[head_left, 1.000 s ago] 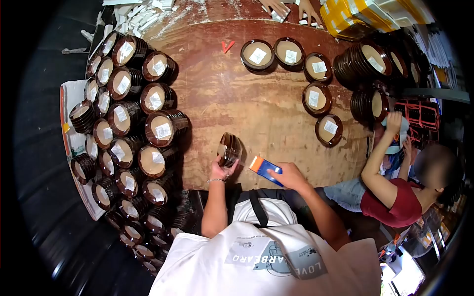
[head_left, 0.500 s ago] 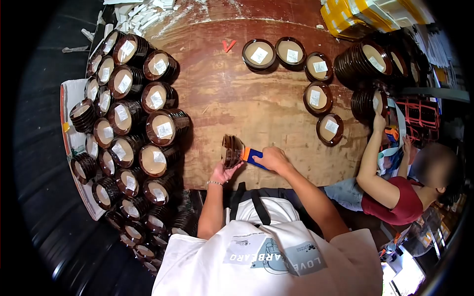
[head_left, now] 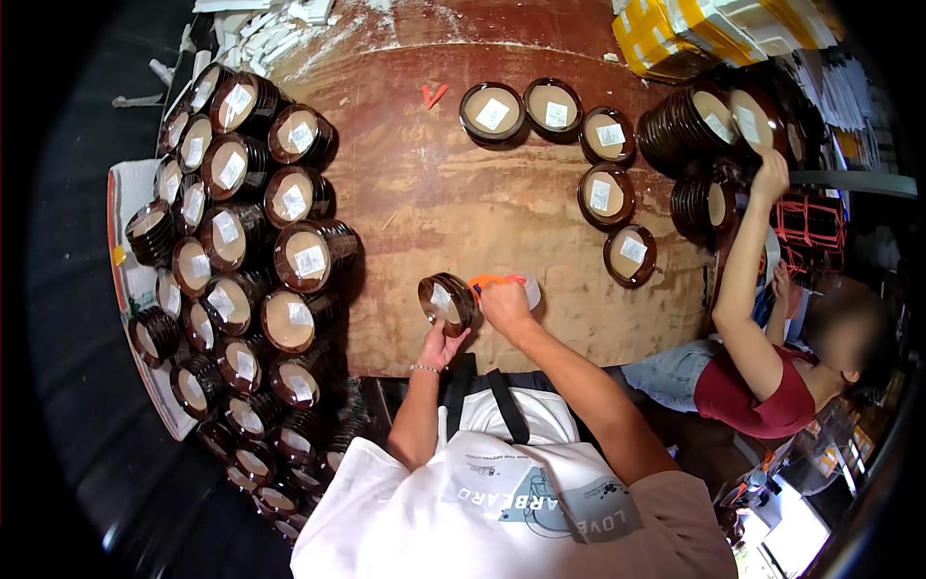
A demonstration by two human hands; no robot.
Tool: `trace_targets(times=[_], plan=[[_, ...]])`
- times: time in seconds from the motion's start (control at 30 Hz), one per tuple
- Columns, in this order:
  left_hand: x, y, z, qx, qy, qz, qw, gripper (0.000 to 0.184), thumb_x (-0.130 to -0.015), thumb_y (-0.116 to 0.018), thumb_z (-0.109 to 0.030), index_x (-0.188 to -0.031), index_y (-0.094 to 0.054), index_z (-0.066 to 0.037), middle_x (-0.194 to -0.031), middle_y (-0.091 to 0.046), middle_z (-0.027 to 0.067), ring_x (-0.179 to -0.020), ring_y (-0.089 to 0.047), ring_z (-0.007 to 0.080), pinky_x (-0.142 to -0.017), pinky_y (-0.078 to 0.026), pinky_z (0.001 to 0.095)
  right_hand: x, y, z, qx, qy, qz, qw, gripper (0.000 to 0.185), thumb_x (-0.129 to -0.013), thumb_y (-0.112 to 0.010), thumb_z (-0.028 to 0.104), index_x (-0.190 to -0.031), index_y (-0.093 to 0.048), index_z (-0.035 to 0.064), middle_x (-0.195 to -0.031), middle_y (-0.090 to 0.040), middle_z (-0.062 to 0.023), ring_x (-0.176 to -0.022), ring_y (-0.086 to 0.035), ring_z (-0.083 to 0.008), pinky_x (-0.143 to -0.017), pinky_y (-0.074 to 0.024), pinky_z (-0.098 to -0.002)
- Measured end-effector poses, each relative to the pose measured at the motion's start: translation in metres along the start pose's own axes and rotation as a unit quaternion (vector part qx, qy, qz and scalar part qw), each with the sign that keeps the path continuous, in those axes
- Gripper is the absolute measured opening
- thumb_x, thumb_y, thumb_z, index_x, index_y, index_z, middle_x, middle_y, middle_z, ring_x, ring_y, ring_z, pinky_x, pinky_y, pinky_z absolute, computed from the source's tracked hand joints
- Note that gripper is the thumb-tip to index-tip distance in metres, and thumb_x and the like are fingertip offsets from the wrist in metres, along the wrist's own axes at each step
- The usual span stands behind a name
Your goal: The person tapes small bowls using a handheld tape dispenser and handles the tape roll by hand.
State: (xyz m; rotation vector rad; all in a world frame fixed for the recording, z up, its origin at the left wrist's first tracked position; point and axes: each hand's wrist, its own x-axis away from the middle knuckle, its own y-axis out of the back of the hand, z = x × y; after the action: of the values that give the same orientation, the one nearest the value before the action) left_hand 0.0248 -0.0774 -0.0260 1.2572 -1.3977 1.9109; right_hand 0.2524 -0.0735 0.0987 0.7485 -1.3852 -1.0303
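My left hand [head_left: 445,347] supports a short stack of round brown dishes [head_left: 442,301] from its near side, the fingers curled under the rim. The stack stands tilted on edge, its beige face with a white label partly toward me. In my right hand [head_left: 504,309] is an orange and blue tape dispenser [head_left: 483,282], held against the right side of the dishes. The dispenser's pale tape roll [head_left: 533,292] shows past my knuckles. Whether tape runs between dispenser and dishes cannot be made out.
Many labelled dish stacks [head_left: 309,259] crowd the table's left side. Several dishes [head_left: 606,196] curve along the right half. At the right, a co-worker's hand [head_left: 770,177] touches a taller stack [head_left: 752,118]. A yellow-taped foam box [head_left: 661,41] and white foam scraps [head_left: 265,43] lie at the back.
The dishes in my left hand have turned to show more of their labelled face. My right hand has rotated the dispenser, bringing its roll into view. The co-worker's hand has moved to a farther stack.
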Motion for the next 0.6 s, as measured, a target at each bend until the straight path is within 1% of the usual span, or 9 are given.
trace_targets(times=[0.03,0.07,0.1,0.17,0.2,0.33,0.37,0.43,0.6], plan=[[0.001,0.002,0.002,0.001,-0.006,-0.005,1.0,0.04,-0.107,-0.055,-0.03,-0.138,-0.054,-0.004,-0.138,-0.063,0.0132,-0.122,-0.064,0.0303,-0.103,-0.058,0.0499,0.005,-0.001,-0.001,-0.015,0.013,-0.038,0.999,0.014,-0.085,-0.065,0.019,-0.079,-0.077,0.0164,-0.077,-0.075,-0.0026,-0.068,-0.073,-0.0185,-0.054,-0.0523,-0.038],[0.0,0.002,0.002,0.023,-0.011,-0.014,1.0,0.036,-0.108,-0.051,-0.028,-0.135,-0.057,-0.004,-0.127,-0.068,0.0165,-0.108,-0.071,0.0293,-0.09,-0.064,0.0445,0.005,-0.009,-0.002,-0.012,0.017,-0.042,0.999,0.014,-0.085,-0.065,0.019,-0.079,-0.077,0.0164,-0.077,-0.075,-0.0026,-0.068,-0.073,-0.0185,-0.054,-0.0523,-0.038],[-0.003,0.009,-0.005,0.024,-0.015,-0.009,1.0,0.036,-0.108,-0.051,-0.028,-0.135,-0.057,-0.004,-0.127,-0.068,0.0165,-0.108,-0.071,0.0293,-0.09,-0.064,0.0445,0.002,-0.026,-0.003,0.034,0.106,-0.06,0.992,0.014,-0.085,-0.065,0.02,-0.079,-0.077,0.0166,-0.077,-0.075,-0.0022,-0.068,-0.073,-0.0188,-0.055,-0.0514,-0.0393],[-0.008,0.037,-0.027,0.118,0.18,0.209,0.954,0.034,-0.109,-0.047,-0.026,-0.131,-0.059,-0.004,-0.111,-0.072,0.0191,-0.086,-0.076,0.0258,-0.075,-0.066,0.0366,0.002,-0.032,0.01,0.08,0.197,-0.081,0.974,0.014,-0.085,-0.066,0.021,-0.078,-0.077,0.0168,-0.077,-0.074,-0.0019,-0.068,-0.073,-0.0192,-0.055,-0.0506,-0.0405],[0.011,0.007,-0.028,0.09,0.12,0.106,0.983,0.036,-0.109,-0.045,-0.025,-0.127,-0.061,0.001,-0.095,-0.074,0.0187,-0.068,-0.074,0.0219,-0.063,-0.065,0.0286,0.002,-0.023,0.029,0.063,0.117,-0.062,0.989,0.014,-0.084,-0.067,0.022,-0.079,-0.077,0.0146,-0.075,-0.074,-0.0037,-0.066,-0.072,-0.0187,-0.055,-0.0513,-0.0396],[0.001,0.031,-0.024,0.304,0.238,0.122,0.915,0.038,-0.108,-0.046,-0.024,-0.121,-0.059,0.01,-0.086,-0.072,0.0172,-0.069,-0.073,0.0207,-0.061,-0.064,0.0257,0.037,-0.002,0.023,-0.055,-0.028,-0.06,0.996,0.025,-0.084,-0.072,0.032,-0.081,-0.075,0.0076,-0.073,-0.073,-0.01,-0.066,-0.072,-0.0264,-0.057,-0.0542,-0.0427],[0.005,0.017,-0.027,0.252,0.185,0.099,0.945,0.033,-0.108,-0.047,-0.021,-0.119,-0.058,0.008,-0.087,-0.072,0.0155,-0.067,-0.071,0.0171,-0.059,-0.062,0.025,0.036,0.022,0.003,-0.11,-0.066,-0.11,0.986,0.031,-0.084,-0.074,0.037,-0.081,-0.075,0.0061,-0.073,-0.073,-0.0121,-0.067,-0.073,-0.0297,-0.059,-0.0554,-0.0447],[0.016,0.008,-0.029,0.244,0.159,0.148,0.945,0.027,-0.108,-0.047,-0.019,-0.116,-0.055,0.006,-0.091,-0.071,0.014,-0.064,-0.067,0.0142,-0.054,-0.059,0.0244,0.056,0.055,-0.024,-0.159,-0.134,-0.036,0.977,0.045,-0.086,-0.076,0.047,-0.088,-0.073,0.0028,-0.076,-0.072,-0.0183,-0.07,-0.072,-0.0378,-0.066,-0.0565,-0.0488],[0.048,0.02,-0.041,0.034,0.06,0.152,0.986,0.021,-0.108,-0.048,-0.015,-0.113,-0.055,0.005,-0.088,-0.07,0.0126,-0.06,-0.062,0.0112,-0.051,-0.055,0.0227,0.075,0.06,-0.045,-0.269,-0.174,-0.157,0.934,0.046,-0.091,-0.071,0.047,-0.093,-0.071,0.0005,-0.085,-0.072,-0.0235,-0.081,-0.07,-0.0429,-0.073,-0.055,-0.0509]])
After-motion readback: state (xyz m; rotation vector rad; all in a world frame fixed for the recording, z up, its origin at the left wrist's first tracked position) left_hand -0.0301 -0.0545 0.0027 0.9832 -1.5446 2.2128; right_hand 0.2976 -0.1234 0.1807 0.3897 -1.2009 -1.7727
